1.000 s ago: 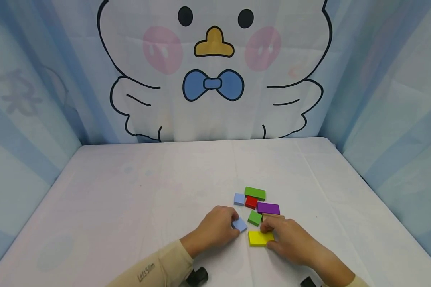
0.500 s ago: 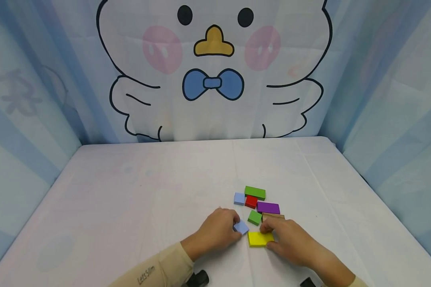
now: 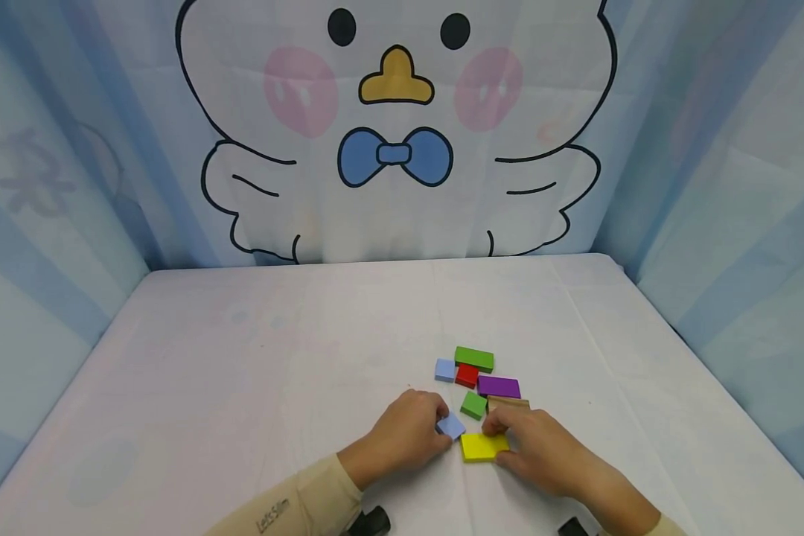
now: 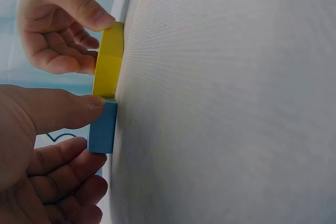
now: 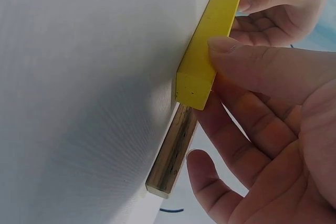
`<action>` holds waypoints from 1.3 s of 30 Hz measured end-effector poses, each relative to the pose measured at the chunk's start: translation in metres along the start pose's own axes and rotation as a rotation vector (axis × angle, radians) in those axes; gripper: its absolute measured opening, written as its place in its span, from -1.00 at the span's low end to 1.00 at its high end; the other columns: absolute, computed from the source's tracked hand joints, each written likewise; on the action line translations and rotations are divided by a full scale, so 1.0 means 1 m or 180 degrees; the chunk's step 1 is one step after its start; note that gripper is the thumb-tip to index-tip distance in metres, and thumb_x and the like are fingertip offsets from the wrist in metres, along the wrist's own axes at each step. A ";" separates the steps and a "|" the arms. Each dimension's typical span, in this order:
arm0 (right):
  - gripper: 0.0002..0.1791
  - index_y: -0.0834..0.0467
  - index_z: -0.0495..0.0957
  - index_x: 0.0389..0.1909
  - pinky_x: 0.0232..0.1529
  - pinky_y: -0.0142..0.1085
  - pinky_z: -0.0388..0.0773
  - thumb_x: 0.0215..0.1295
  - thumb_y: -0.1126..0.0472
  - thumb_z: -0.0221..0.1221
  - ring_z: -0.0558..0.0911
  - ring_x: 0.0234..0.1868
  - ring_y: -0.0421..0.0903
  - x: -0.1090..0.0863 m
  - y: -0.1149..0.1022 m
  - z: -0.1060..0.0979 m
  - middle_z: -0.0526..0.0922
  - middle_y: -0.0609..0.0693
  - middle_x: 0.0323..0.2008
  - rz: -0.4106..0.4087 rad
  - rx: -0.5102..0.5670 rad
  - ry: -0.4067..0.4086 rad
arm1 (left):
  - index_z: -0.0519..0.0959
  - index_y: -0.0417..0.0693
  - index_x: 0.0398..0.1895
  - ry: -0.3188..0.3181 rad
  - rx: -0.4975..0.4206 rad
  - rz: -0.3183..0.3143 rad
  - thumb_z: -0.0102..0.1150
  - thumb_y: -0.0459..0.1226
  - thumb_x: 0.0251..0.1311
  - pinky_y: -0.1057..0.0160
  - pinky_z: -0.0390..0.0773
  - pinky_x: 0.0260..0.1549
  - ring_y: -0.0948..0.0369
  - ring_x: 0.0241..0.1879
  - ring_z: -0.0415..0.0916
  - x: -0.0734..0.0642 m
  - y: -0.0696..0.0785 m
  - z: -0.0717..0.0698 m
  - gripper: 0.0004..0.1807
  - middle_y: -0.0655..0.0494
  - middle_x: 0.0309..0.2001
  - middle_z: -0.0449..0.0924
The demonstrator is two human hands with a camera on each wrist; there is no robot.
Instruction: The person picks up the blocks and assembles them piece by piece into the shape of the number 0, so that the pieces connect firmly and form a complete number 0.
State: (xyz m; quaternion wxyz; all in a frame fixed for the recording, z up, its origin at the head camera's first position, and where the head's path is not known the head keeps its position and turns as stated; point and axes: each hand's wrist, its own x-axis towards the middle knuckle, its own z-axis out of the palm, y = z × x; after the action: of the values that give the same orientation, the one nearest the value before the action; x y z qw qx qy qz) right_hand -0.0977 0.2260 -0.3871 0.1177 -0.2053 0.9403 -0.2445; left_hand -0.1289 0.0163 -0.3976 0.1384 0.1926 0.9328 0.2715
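Note:
My left hand (image 3: 409,429) pinches a light blue block (image 3: 451,425) between thumb and fingers, low on the table. To its right, my right hand (image 3: 543,451) grips a flat yellow block (image 3: 480,448) by its right end. Seen from the left wrist, the blue block (image 4: 102,128) meets or nearly meets the end of the yellow block (image 4: 108,61). In the right wrist view the thumb presses the yellow block's (image 5: 202,59) long side, and a bare wooden block (image 5: 173,153) lies just beyond it. Part of that wooden block is hidden by the right hand in the head view.
Behind the hands lie a small green block (image 3: 473,406), a purple block (image 3: 499,386), a red block (image 3: 467,375), another light blue block (image 3: 445,370) and a long green block (image 3: 474,359). They rest on a white cloth-covered table (image 3: 275,350), with printed curtains around it.
My left hand has slid the light blue block slightly right and nearer, toward the yellow block. My right hand stays nearly still on the yellow block.

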 end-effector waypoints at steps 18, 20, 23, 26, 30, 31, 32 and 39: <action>-0.66 0.05 0.57 -0.10 0.11 0.02 0.52 0.13 0.31 0.42 0.60 -0.03 -0.08 0.001 0.000 0.000 0.66 -0.17 -0.12 0.0068 0.0026 -0.0036 | 0.66 -0.12 -0.11 -0.0024 0.0116 0.0023 0.50 -0.16 0.08 0.34 0.52 -0.23 0.26 -0.33 0.37 -0.001 -0.001 -0.003 -0.64 0.23 -0.38 0.52; -0.64 0.06 0.58 -0.06 0.13 0.03 0.50 0.12 0.29 0.42 0.60 0.01 -0.06 0.001 0.000 -0.001 0.66 -0.15 -0.09 0.0134 0.0057 -0.0035 | 0.66 -0.09 -0.08 -0.0004 0.0157 0.0043 0.51 -0.14 0.06 0.32 0.52 -0.22 0.26 -0.31 0.38 -0.001 -0.001 -0.004 -0.61 0.23 -0.35 0.52; -0.60 0.07 0.59 -0.01 0.15 0.05 0.48 0.11 0.25 0.43 0.59 0.05 -0.04 0.000 0.000 -0.002 0.65 -0.13 -0.03 0.0234 0.0104 -0.0008 | 0.65 -0.06 -0.06 0.0048 0.0201 0.0139 0.52 -0.11 0.05 0.32 0.52 -0.19 0.27 -0.26 0.39 -0.002 0.000 -0.005 -0.58 0.24 -0.30 0.53; -0.58 0.06 0.60 0.01 0.14 0.06 0.49 0.11 0.21 0.44 0.58 0.04 -0.04 -0.001 0.001 -0.004 0.64 -0.14 -0.02 0.0269 0.0109 0.0022 | 0.66 -0.04 -0.06 0.0114 0.0199 0.0282 0.52 -0.11 0.06 0.32 0.50 -0.19 0.27 -0.25 0.38 -0.002 0.002 -0.004 -0.60 0.25 -0.29 0.54; -0.57 0.07 0.59 0.02 0.11 0.05 0.51 0.12 0.17 0.45 0.59 -0.01 -0.06 -0.002 0.003 -0.007 0.64 -0.16 -0.04 0.0234 0.0108 0.0037 | 0.67 -0.03 -0.08 0.0160 0.0197 0.0394 0.51 -0.10 0.06 0.33 0.46 -0.23 0.27 -0.27 0.36 -0.004 0.005 -0.002 -0.62 0.27 -0.32 0.55; -0.57 0.08 0.59 0.02 0.11 0.04 0.52 0.13 0.16 0.45 0.60 -0.01 -0.06 -0.002 0.003 -0.007 0.64 -0.16 -0.05 0.0220 0.0112 0.0042 | 0.67 -0.03 -0.09 0.0170 0.0200 0.0408 0.51 -0.10 0.06 0.33 0.46 -0.24 0.28 -0.27 0.36 -0.004 0.006 -0.001 -0.62 0.28 -0.33 0.55; -0.57 0.08 0.58 0.02 0.11 0.03 0.52 0.13 0.15 0.45 0.60 -0.01 -0.07 -0.002 0.004 -0.007 0.64 -0.17 -0.05 0.0213 0.0117 0.0049 | 0.68 -0.02 -0.09 0.0177 0.0213 0.0424 0.51 -0.10 0.06 0.33 0.45 -0.24 0.28 -0.28 0.35 -0.004 0.007 -0.001 -0.63 0.28 -0.34 0.54; -0.56 0.09 0.57 0.02 0.11 -0.01 0.52 0.13 0.15 0.45 0.61 0.00 -0.06 -0.003 0.007 -0.007 0.65 -0.16 -0.04 0.0183 0.0164 0.0077 | 0.69 -0.01 -0.13 0.0222 0.0278 0.0434 0.50 -0.11 0.07 0.32 0.42 -0.27 0.28 -0.29 0.34 -0.003 0.012 0.004 -0.67 0.31 -0.39 0.52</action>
State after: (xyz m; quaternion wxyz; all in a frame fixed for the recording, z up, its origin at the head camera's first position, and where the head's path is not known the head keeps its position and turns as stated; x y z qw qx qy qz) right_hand -0.0996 0.2361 -0.3849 0.1186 -0.1722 0.9406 -0.2676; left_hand -0.1215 0.0256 -0.3936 0.0785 0.2519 0.9327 0.2459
